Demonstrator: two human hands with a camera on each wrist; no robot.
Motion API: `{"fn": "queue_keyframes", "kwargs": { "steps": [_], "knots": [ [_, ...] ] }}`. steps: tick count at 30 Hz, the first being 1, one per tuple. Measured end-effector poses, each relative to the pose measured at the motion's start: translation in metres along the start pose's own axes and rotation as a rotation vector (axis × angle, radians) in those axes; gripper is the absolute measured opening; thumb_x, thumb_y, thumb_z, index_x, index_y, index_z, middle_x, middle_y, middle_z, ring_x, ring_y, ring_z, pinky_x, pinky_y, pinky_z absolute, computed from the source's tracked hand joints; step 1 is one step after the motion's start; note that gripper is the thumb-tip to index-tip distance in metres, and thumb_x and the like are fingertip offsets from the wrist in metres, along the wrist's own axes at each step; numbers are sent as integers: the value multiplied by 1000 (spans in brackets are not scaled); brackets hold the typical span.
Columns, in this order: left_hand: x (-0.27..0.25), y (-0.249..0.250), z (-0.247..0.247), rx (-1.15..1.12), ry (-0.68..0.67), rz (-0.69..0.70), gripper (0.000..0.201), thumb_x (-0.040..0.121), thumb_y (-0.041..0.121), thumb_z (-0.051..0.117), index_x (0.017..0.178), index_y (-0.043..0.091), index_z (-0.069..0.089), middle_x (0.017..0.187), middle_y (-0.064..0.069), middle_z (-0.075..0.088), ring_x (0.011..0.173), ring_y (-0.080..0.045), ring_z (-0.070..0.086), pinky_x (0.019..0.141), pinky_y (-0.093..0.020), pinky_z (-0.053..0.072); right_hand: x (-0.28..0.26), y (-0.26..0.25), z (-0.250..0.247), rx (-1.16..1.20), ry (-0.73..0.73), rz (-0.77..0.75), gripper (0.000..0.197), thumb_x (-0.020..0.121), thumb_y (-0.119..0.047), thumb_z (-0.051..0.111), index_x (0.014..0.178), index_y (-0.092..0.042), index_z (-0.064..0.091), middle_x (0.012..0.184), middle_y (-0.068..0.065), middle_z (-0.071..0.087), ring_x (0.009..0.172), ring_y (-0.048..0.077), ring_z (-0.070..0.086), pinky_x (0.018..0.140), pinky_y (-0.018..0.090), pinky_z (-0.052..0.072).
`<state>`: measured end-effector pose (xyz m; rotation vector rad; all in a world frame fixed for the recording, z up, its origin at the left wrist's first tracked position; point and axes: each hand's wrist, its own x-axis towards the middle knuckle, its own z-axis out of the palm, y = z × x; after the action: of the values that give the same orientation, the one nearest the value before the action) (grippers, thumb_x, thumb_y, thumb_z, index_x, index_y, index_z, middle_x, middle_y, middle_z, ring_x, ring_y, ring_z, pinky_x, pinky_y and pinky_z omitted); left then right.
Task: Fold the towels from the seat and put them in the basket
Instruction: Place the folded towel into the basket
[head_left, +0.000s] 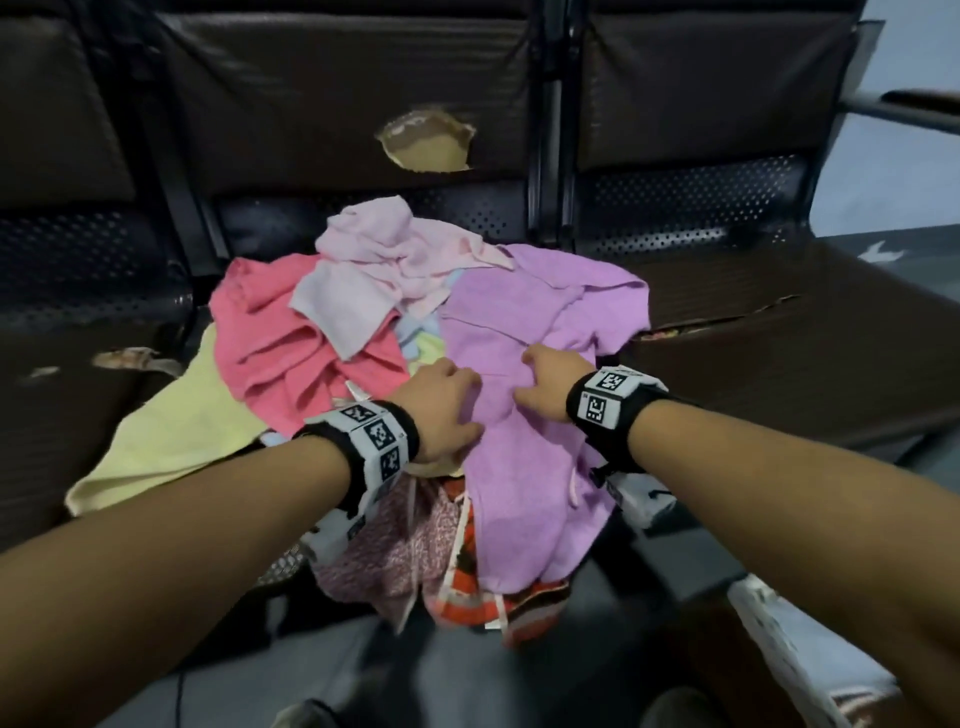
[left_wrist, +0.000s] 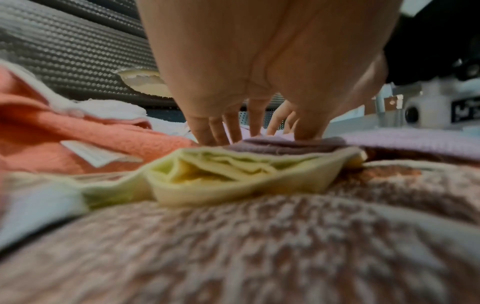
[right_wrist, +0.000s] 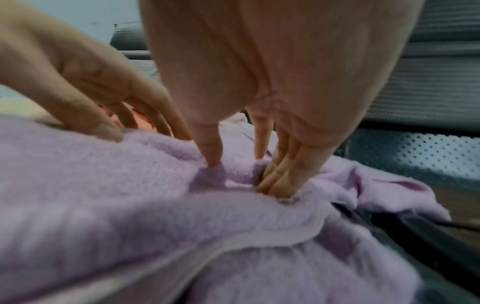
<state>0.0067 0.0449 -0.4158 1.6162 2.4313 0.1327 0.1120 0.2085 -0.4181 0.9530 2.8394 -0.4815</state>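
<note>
Head view shows both hands on the purple towel (head_left: 524, 317), which tops a heap of towels on the seat (head_left: 779, 332), the left hand (head_left: 441, 410) with fingers curled into its near edge, the right hand (head_left: 550, 382) pinching a fold between thumb and fingers.

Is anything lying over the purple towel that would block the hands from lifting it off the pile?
Nothing visible does. The purple towel lies on top of the pile, and the left hand and right hand already rest directly on it, fingers digging into its cloth. The basket is not identifiable in any view.
</note>
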Motion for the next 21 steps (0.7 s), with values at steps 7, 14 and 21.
{"fn": "queue_keyframes", "kwargs": {
  "steps": [7, 14, 21],
  "knots": [
    [20, 1, -9, -105, 174, -108, 16, 90, 35, 68, 94, 23, 76, 97, 0, 74, 93, -22, 66, 78, -32, 53, 9, -4, -11, 195, 130, -29, 19, 85, -12, 63, 89, -22, 79, 94, 1, 76, 92, 20, 68, 80, 25, 51],
    [18, 0, -20, -348, 237, -183, 77, 80, 42, 74, 146, 23, 40, 134, -14, 55, 116, -31, 57, 94, -36, 48, -16, -22, -49, 1091, 108, -92, 9, 88, 2, 66, 83, 1, 73, 63, 8, 66, 58, 15, 64, 63, 26, 60],
    [3, 12, -39, -665, 338, -106, 20, 93, 4, 46, 86, 15, 62, 98, -16, 70, 97, -35, 63, 89, -44, 50, -45, -33, -56, 1136, -26, -190, 16, 89, 8, 60, 90, -6, 69, 63, 6, 62, 52, 12, 59, 56, 22, 55]
  ]
}}
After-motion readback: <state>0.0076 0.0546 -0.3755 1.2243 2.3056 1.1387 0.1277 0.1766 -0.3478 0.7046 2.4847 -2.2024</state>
